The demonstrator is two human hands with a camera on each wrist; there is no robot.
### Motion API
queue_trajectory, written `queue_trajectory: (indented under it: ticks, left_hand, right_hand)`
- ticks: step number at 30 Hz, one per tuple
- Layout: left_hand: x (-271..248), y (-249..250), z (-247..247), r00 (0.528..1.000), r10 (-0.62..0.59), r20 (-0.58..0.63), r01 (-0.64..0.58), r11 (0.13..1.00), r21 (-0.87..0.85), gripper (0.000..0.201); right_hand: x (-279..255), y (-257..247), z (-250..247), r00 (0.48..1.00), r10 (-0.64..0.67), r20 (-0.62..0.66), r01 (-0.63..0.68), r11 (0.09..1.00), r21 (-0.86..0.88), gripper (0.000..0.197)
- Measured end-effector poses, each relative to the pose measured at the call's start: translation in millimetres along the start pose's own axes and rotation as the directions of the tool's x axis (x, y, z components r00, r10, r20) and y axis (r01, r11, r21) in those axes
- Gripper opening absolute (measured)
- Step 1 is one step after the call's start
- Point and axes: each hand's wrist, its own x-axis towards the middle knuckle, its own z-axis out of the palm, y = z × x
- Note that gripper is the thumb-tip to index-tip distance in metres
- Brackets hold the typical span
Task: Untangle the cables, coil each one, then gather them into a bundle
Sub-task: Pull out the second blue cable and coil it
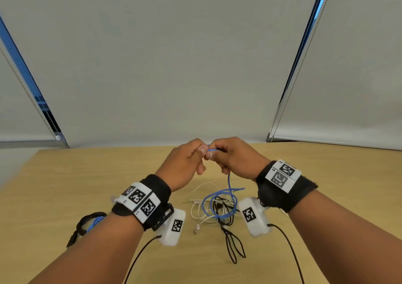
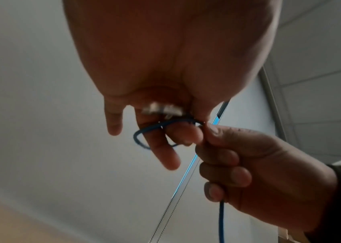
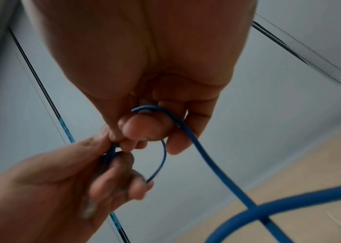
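Head view: both hands pinch blue cable (image 1: 228, 182)

A light wooden bench (image 1: 65, 186) carries a tangle of white cable (image 1: 201, 209), black cable (image 1: 230, 240) and blue cable (image 1: 219, 205); a coiled black-and-blue bundle (image 1: 87, 225) lies at its left.

A light wooden table (image 1: 65, 186) stands before 3 drawn grey roller blinds (image 1: 174, 55) with bead chains (image 1: 289, 88).

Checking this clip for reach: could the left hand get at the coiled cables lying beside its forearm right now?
Probably not at once: the left hand is raised, pinching the blue cable with the right hand. The coiled cables lie unobstructed on the table.
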Motion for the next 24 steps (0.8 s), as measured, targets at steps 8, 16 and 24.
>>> queue_trajectory:
  ticks: [8,16,24]
  left_hand:
    - [14,2,-27,0.952,0.013,-0.305,-0.018,1.0,-0.013,0.028]
    - [22,-30,-60,0.866,-0.218,-0.45,0.196,0.976,-0.096,0.025]
    - [16,-51,-47,0.861,-0.386,-0.331,0.504,0.739,0.447,0.053]
  right_hand:
    - [-1,43,2,0.988,0.13,0.085,-0.139,0.985,0.104,0.02]
    - [-23,93,0,0.966,0.252,0.056,-0.258,0.95,0.177,0.019]
    - [-11,56,-17,0.972,0.184,-0.145,-0.155,0.968,0.196,0.026]
